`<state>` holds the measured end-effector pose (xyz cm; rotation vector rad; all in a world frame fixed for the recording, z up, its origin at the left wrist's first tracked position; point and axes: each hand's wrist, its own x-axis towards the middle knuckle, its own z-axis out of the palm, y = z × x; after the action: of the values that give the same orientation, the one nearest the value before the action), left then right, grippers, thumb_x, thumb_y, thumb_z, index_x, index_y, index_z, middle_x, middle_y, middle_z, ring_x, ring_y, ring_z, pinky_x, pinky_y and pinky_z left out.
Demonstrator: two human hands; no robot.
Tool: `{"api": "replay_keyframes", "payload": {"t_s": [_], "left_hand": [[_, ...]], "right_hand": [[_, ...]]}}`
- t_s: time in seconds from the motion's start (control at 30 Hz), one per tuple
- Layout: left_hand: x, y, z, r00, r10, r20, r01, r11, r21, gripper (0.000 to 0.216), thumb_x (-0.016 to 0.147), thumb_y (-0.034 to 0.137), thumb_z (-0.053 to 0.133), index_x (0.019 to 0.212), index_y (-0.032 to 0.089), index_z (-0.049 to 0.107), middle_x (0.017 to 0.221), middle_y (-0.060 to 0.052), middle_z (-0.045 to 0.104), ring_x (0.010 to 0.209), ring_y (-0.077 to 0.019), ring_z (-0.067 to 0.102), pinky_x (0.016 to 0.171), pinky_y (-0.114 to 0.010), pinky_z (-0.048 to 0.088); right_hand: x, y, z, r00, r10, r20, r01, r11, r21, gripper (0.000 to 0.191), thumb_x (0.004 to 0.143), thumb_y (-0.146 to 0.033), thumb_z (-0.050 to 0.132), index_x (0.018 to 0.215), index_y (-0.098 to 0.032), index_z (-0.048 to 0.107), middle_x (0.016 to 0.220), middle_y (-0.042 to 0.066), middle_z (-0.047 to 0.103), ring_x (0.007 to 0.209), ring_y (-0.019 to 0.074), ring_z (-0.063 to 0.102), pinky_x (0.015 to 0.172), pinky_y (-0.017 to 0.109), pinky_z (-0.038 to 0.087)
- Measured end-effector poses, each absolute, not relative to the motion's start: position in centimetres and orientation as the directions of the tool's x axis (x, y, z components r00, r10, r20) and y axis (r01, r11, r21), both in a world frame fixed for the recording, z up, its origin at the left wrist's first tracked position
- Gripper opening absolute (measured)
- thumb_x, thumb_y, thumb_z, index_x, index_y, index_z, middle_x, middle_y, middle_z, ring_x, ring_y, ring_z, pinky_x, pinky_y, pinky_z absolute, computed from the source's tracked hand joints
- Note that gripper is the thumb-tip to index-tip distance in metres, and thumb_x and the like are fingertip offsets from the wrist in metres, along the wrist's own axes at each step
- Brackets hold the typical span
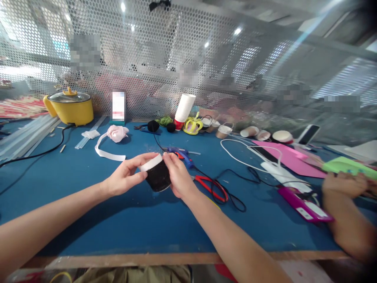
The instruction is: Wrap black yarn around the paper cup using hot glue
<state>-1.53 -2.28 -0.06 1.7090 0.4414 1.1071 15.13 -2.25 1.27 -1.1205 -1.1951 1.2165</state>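
Between both hands, above the blue table, I hold a small cup [159, 177] wrapped in black, with a white band along its upper edge. My left hand [125, 175] pinches it from the left, thumb on the black side and fingers at the white band. On the other side my right hand [178, 175] is closed round the cup's right edge. Just behind lies a blue glue gun [184, 154], partly hidden by my right hand. Red-handled scissors [210, 186] rest to the right under a black cord. A pale ribbon roll [117, 133] trails its white end near my left hand.
A yellow electric pot [70, 108] and clear glue sticks [22, 135] stand at the left. Along the back are a phone [118, 107], stacked paper cups [185, 108] and a yellow crown-shaped piece [193, 125]. Rightward lie a purple power strip [304, 206] and another person's hand [343, 184].
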Motion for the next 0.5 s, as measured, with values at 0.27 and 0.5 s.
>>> {"api": "replay_keyframes", "payload": {"t_s": [0.27,0.5], "left_hand": [[-1.2,-2.5,0.5,0.505,0.8,0.323,0.063,-0.407,0.911,0.04,0.072,0.032,0.064,0.108,0.017,0.058,0.124,-0.009,0.053,0.125,-0.0284,0.034,0.105,-0.041,0.023],[-0.3,-3.3,0.4,0.375,0.87,0.319,0.107,-0.383,0.918,0.029,0.071,0.032,0.06,0.094,0.015,0.065,0.115,-0.01,0.059,0.122,-0.0303,0.037,0.103,-0.042,0.025]], "right_hand": [[15.3,-2.2,1.4,0.004,0.954,0.298,0.355,0.278,-0.893,0.023,0.082,-0.044,0.042,0.073,-0.023,0.042,0.066,0.0,0.049,0.064,0.0154,0.049,0.06,0.028,0.038],[14.3,-3.0,0.8,-0.104,0.874,0.474,0.554,0.447,-0.702,0.017,0.085,-0.036,0.038,0.079,-0.021,0.041,0.076,0.004,0.049,0.073,0.0173,0.049,0.068,0.032,0.04]]}}
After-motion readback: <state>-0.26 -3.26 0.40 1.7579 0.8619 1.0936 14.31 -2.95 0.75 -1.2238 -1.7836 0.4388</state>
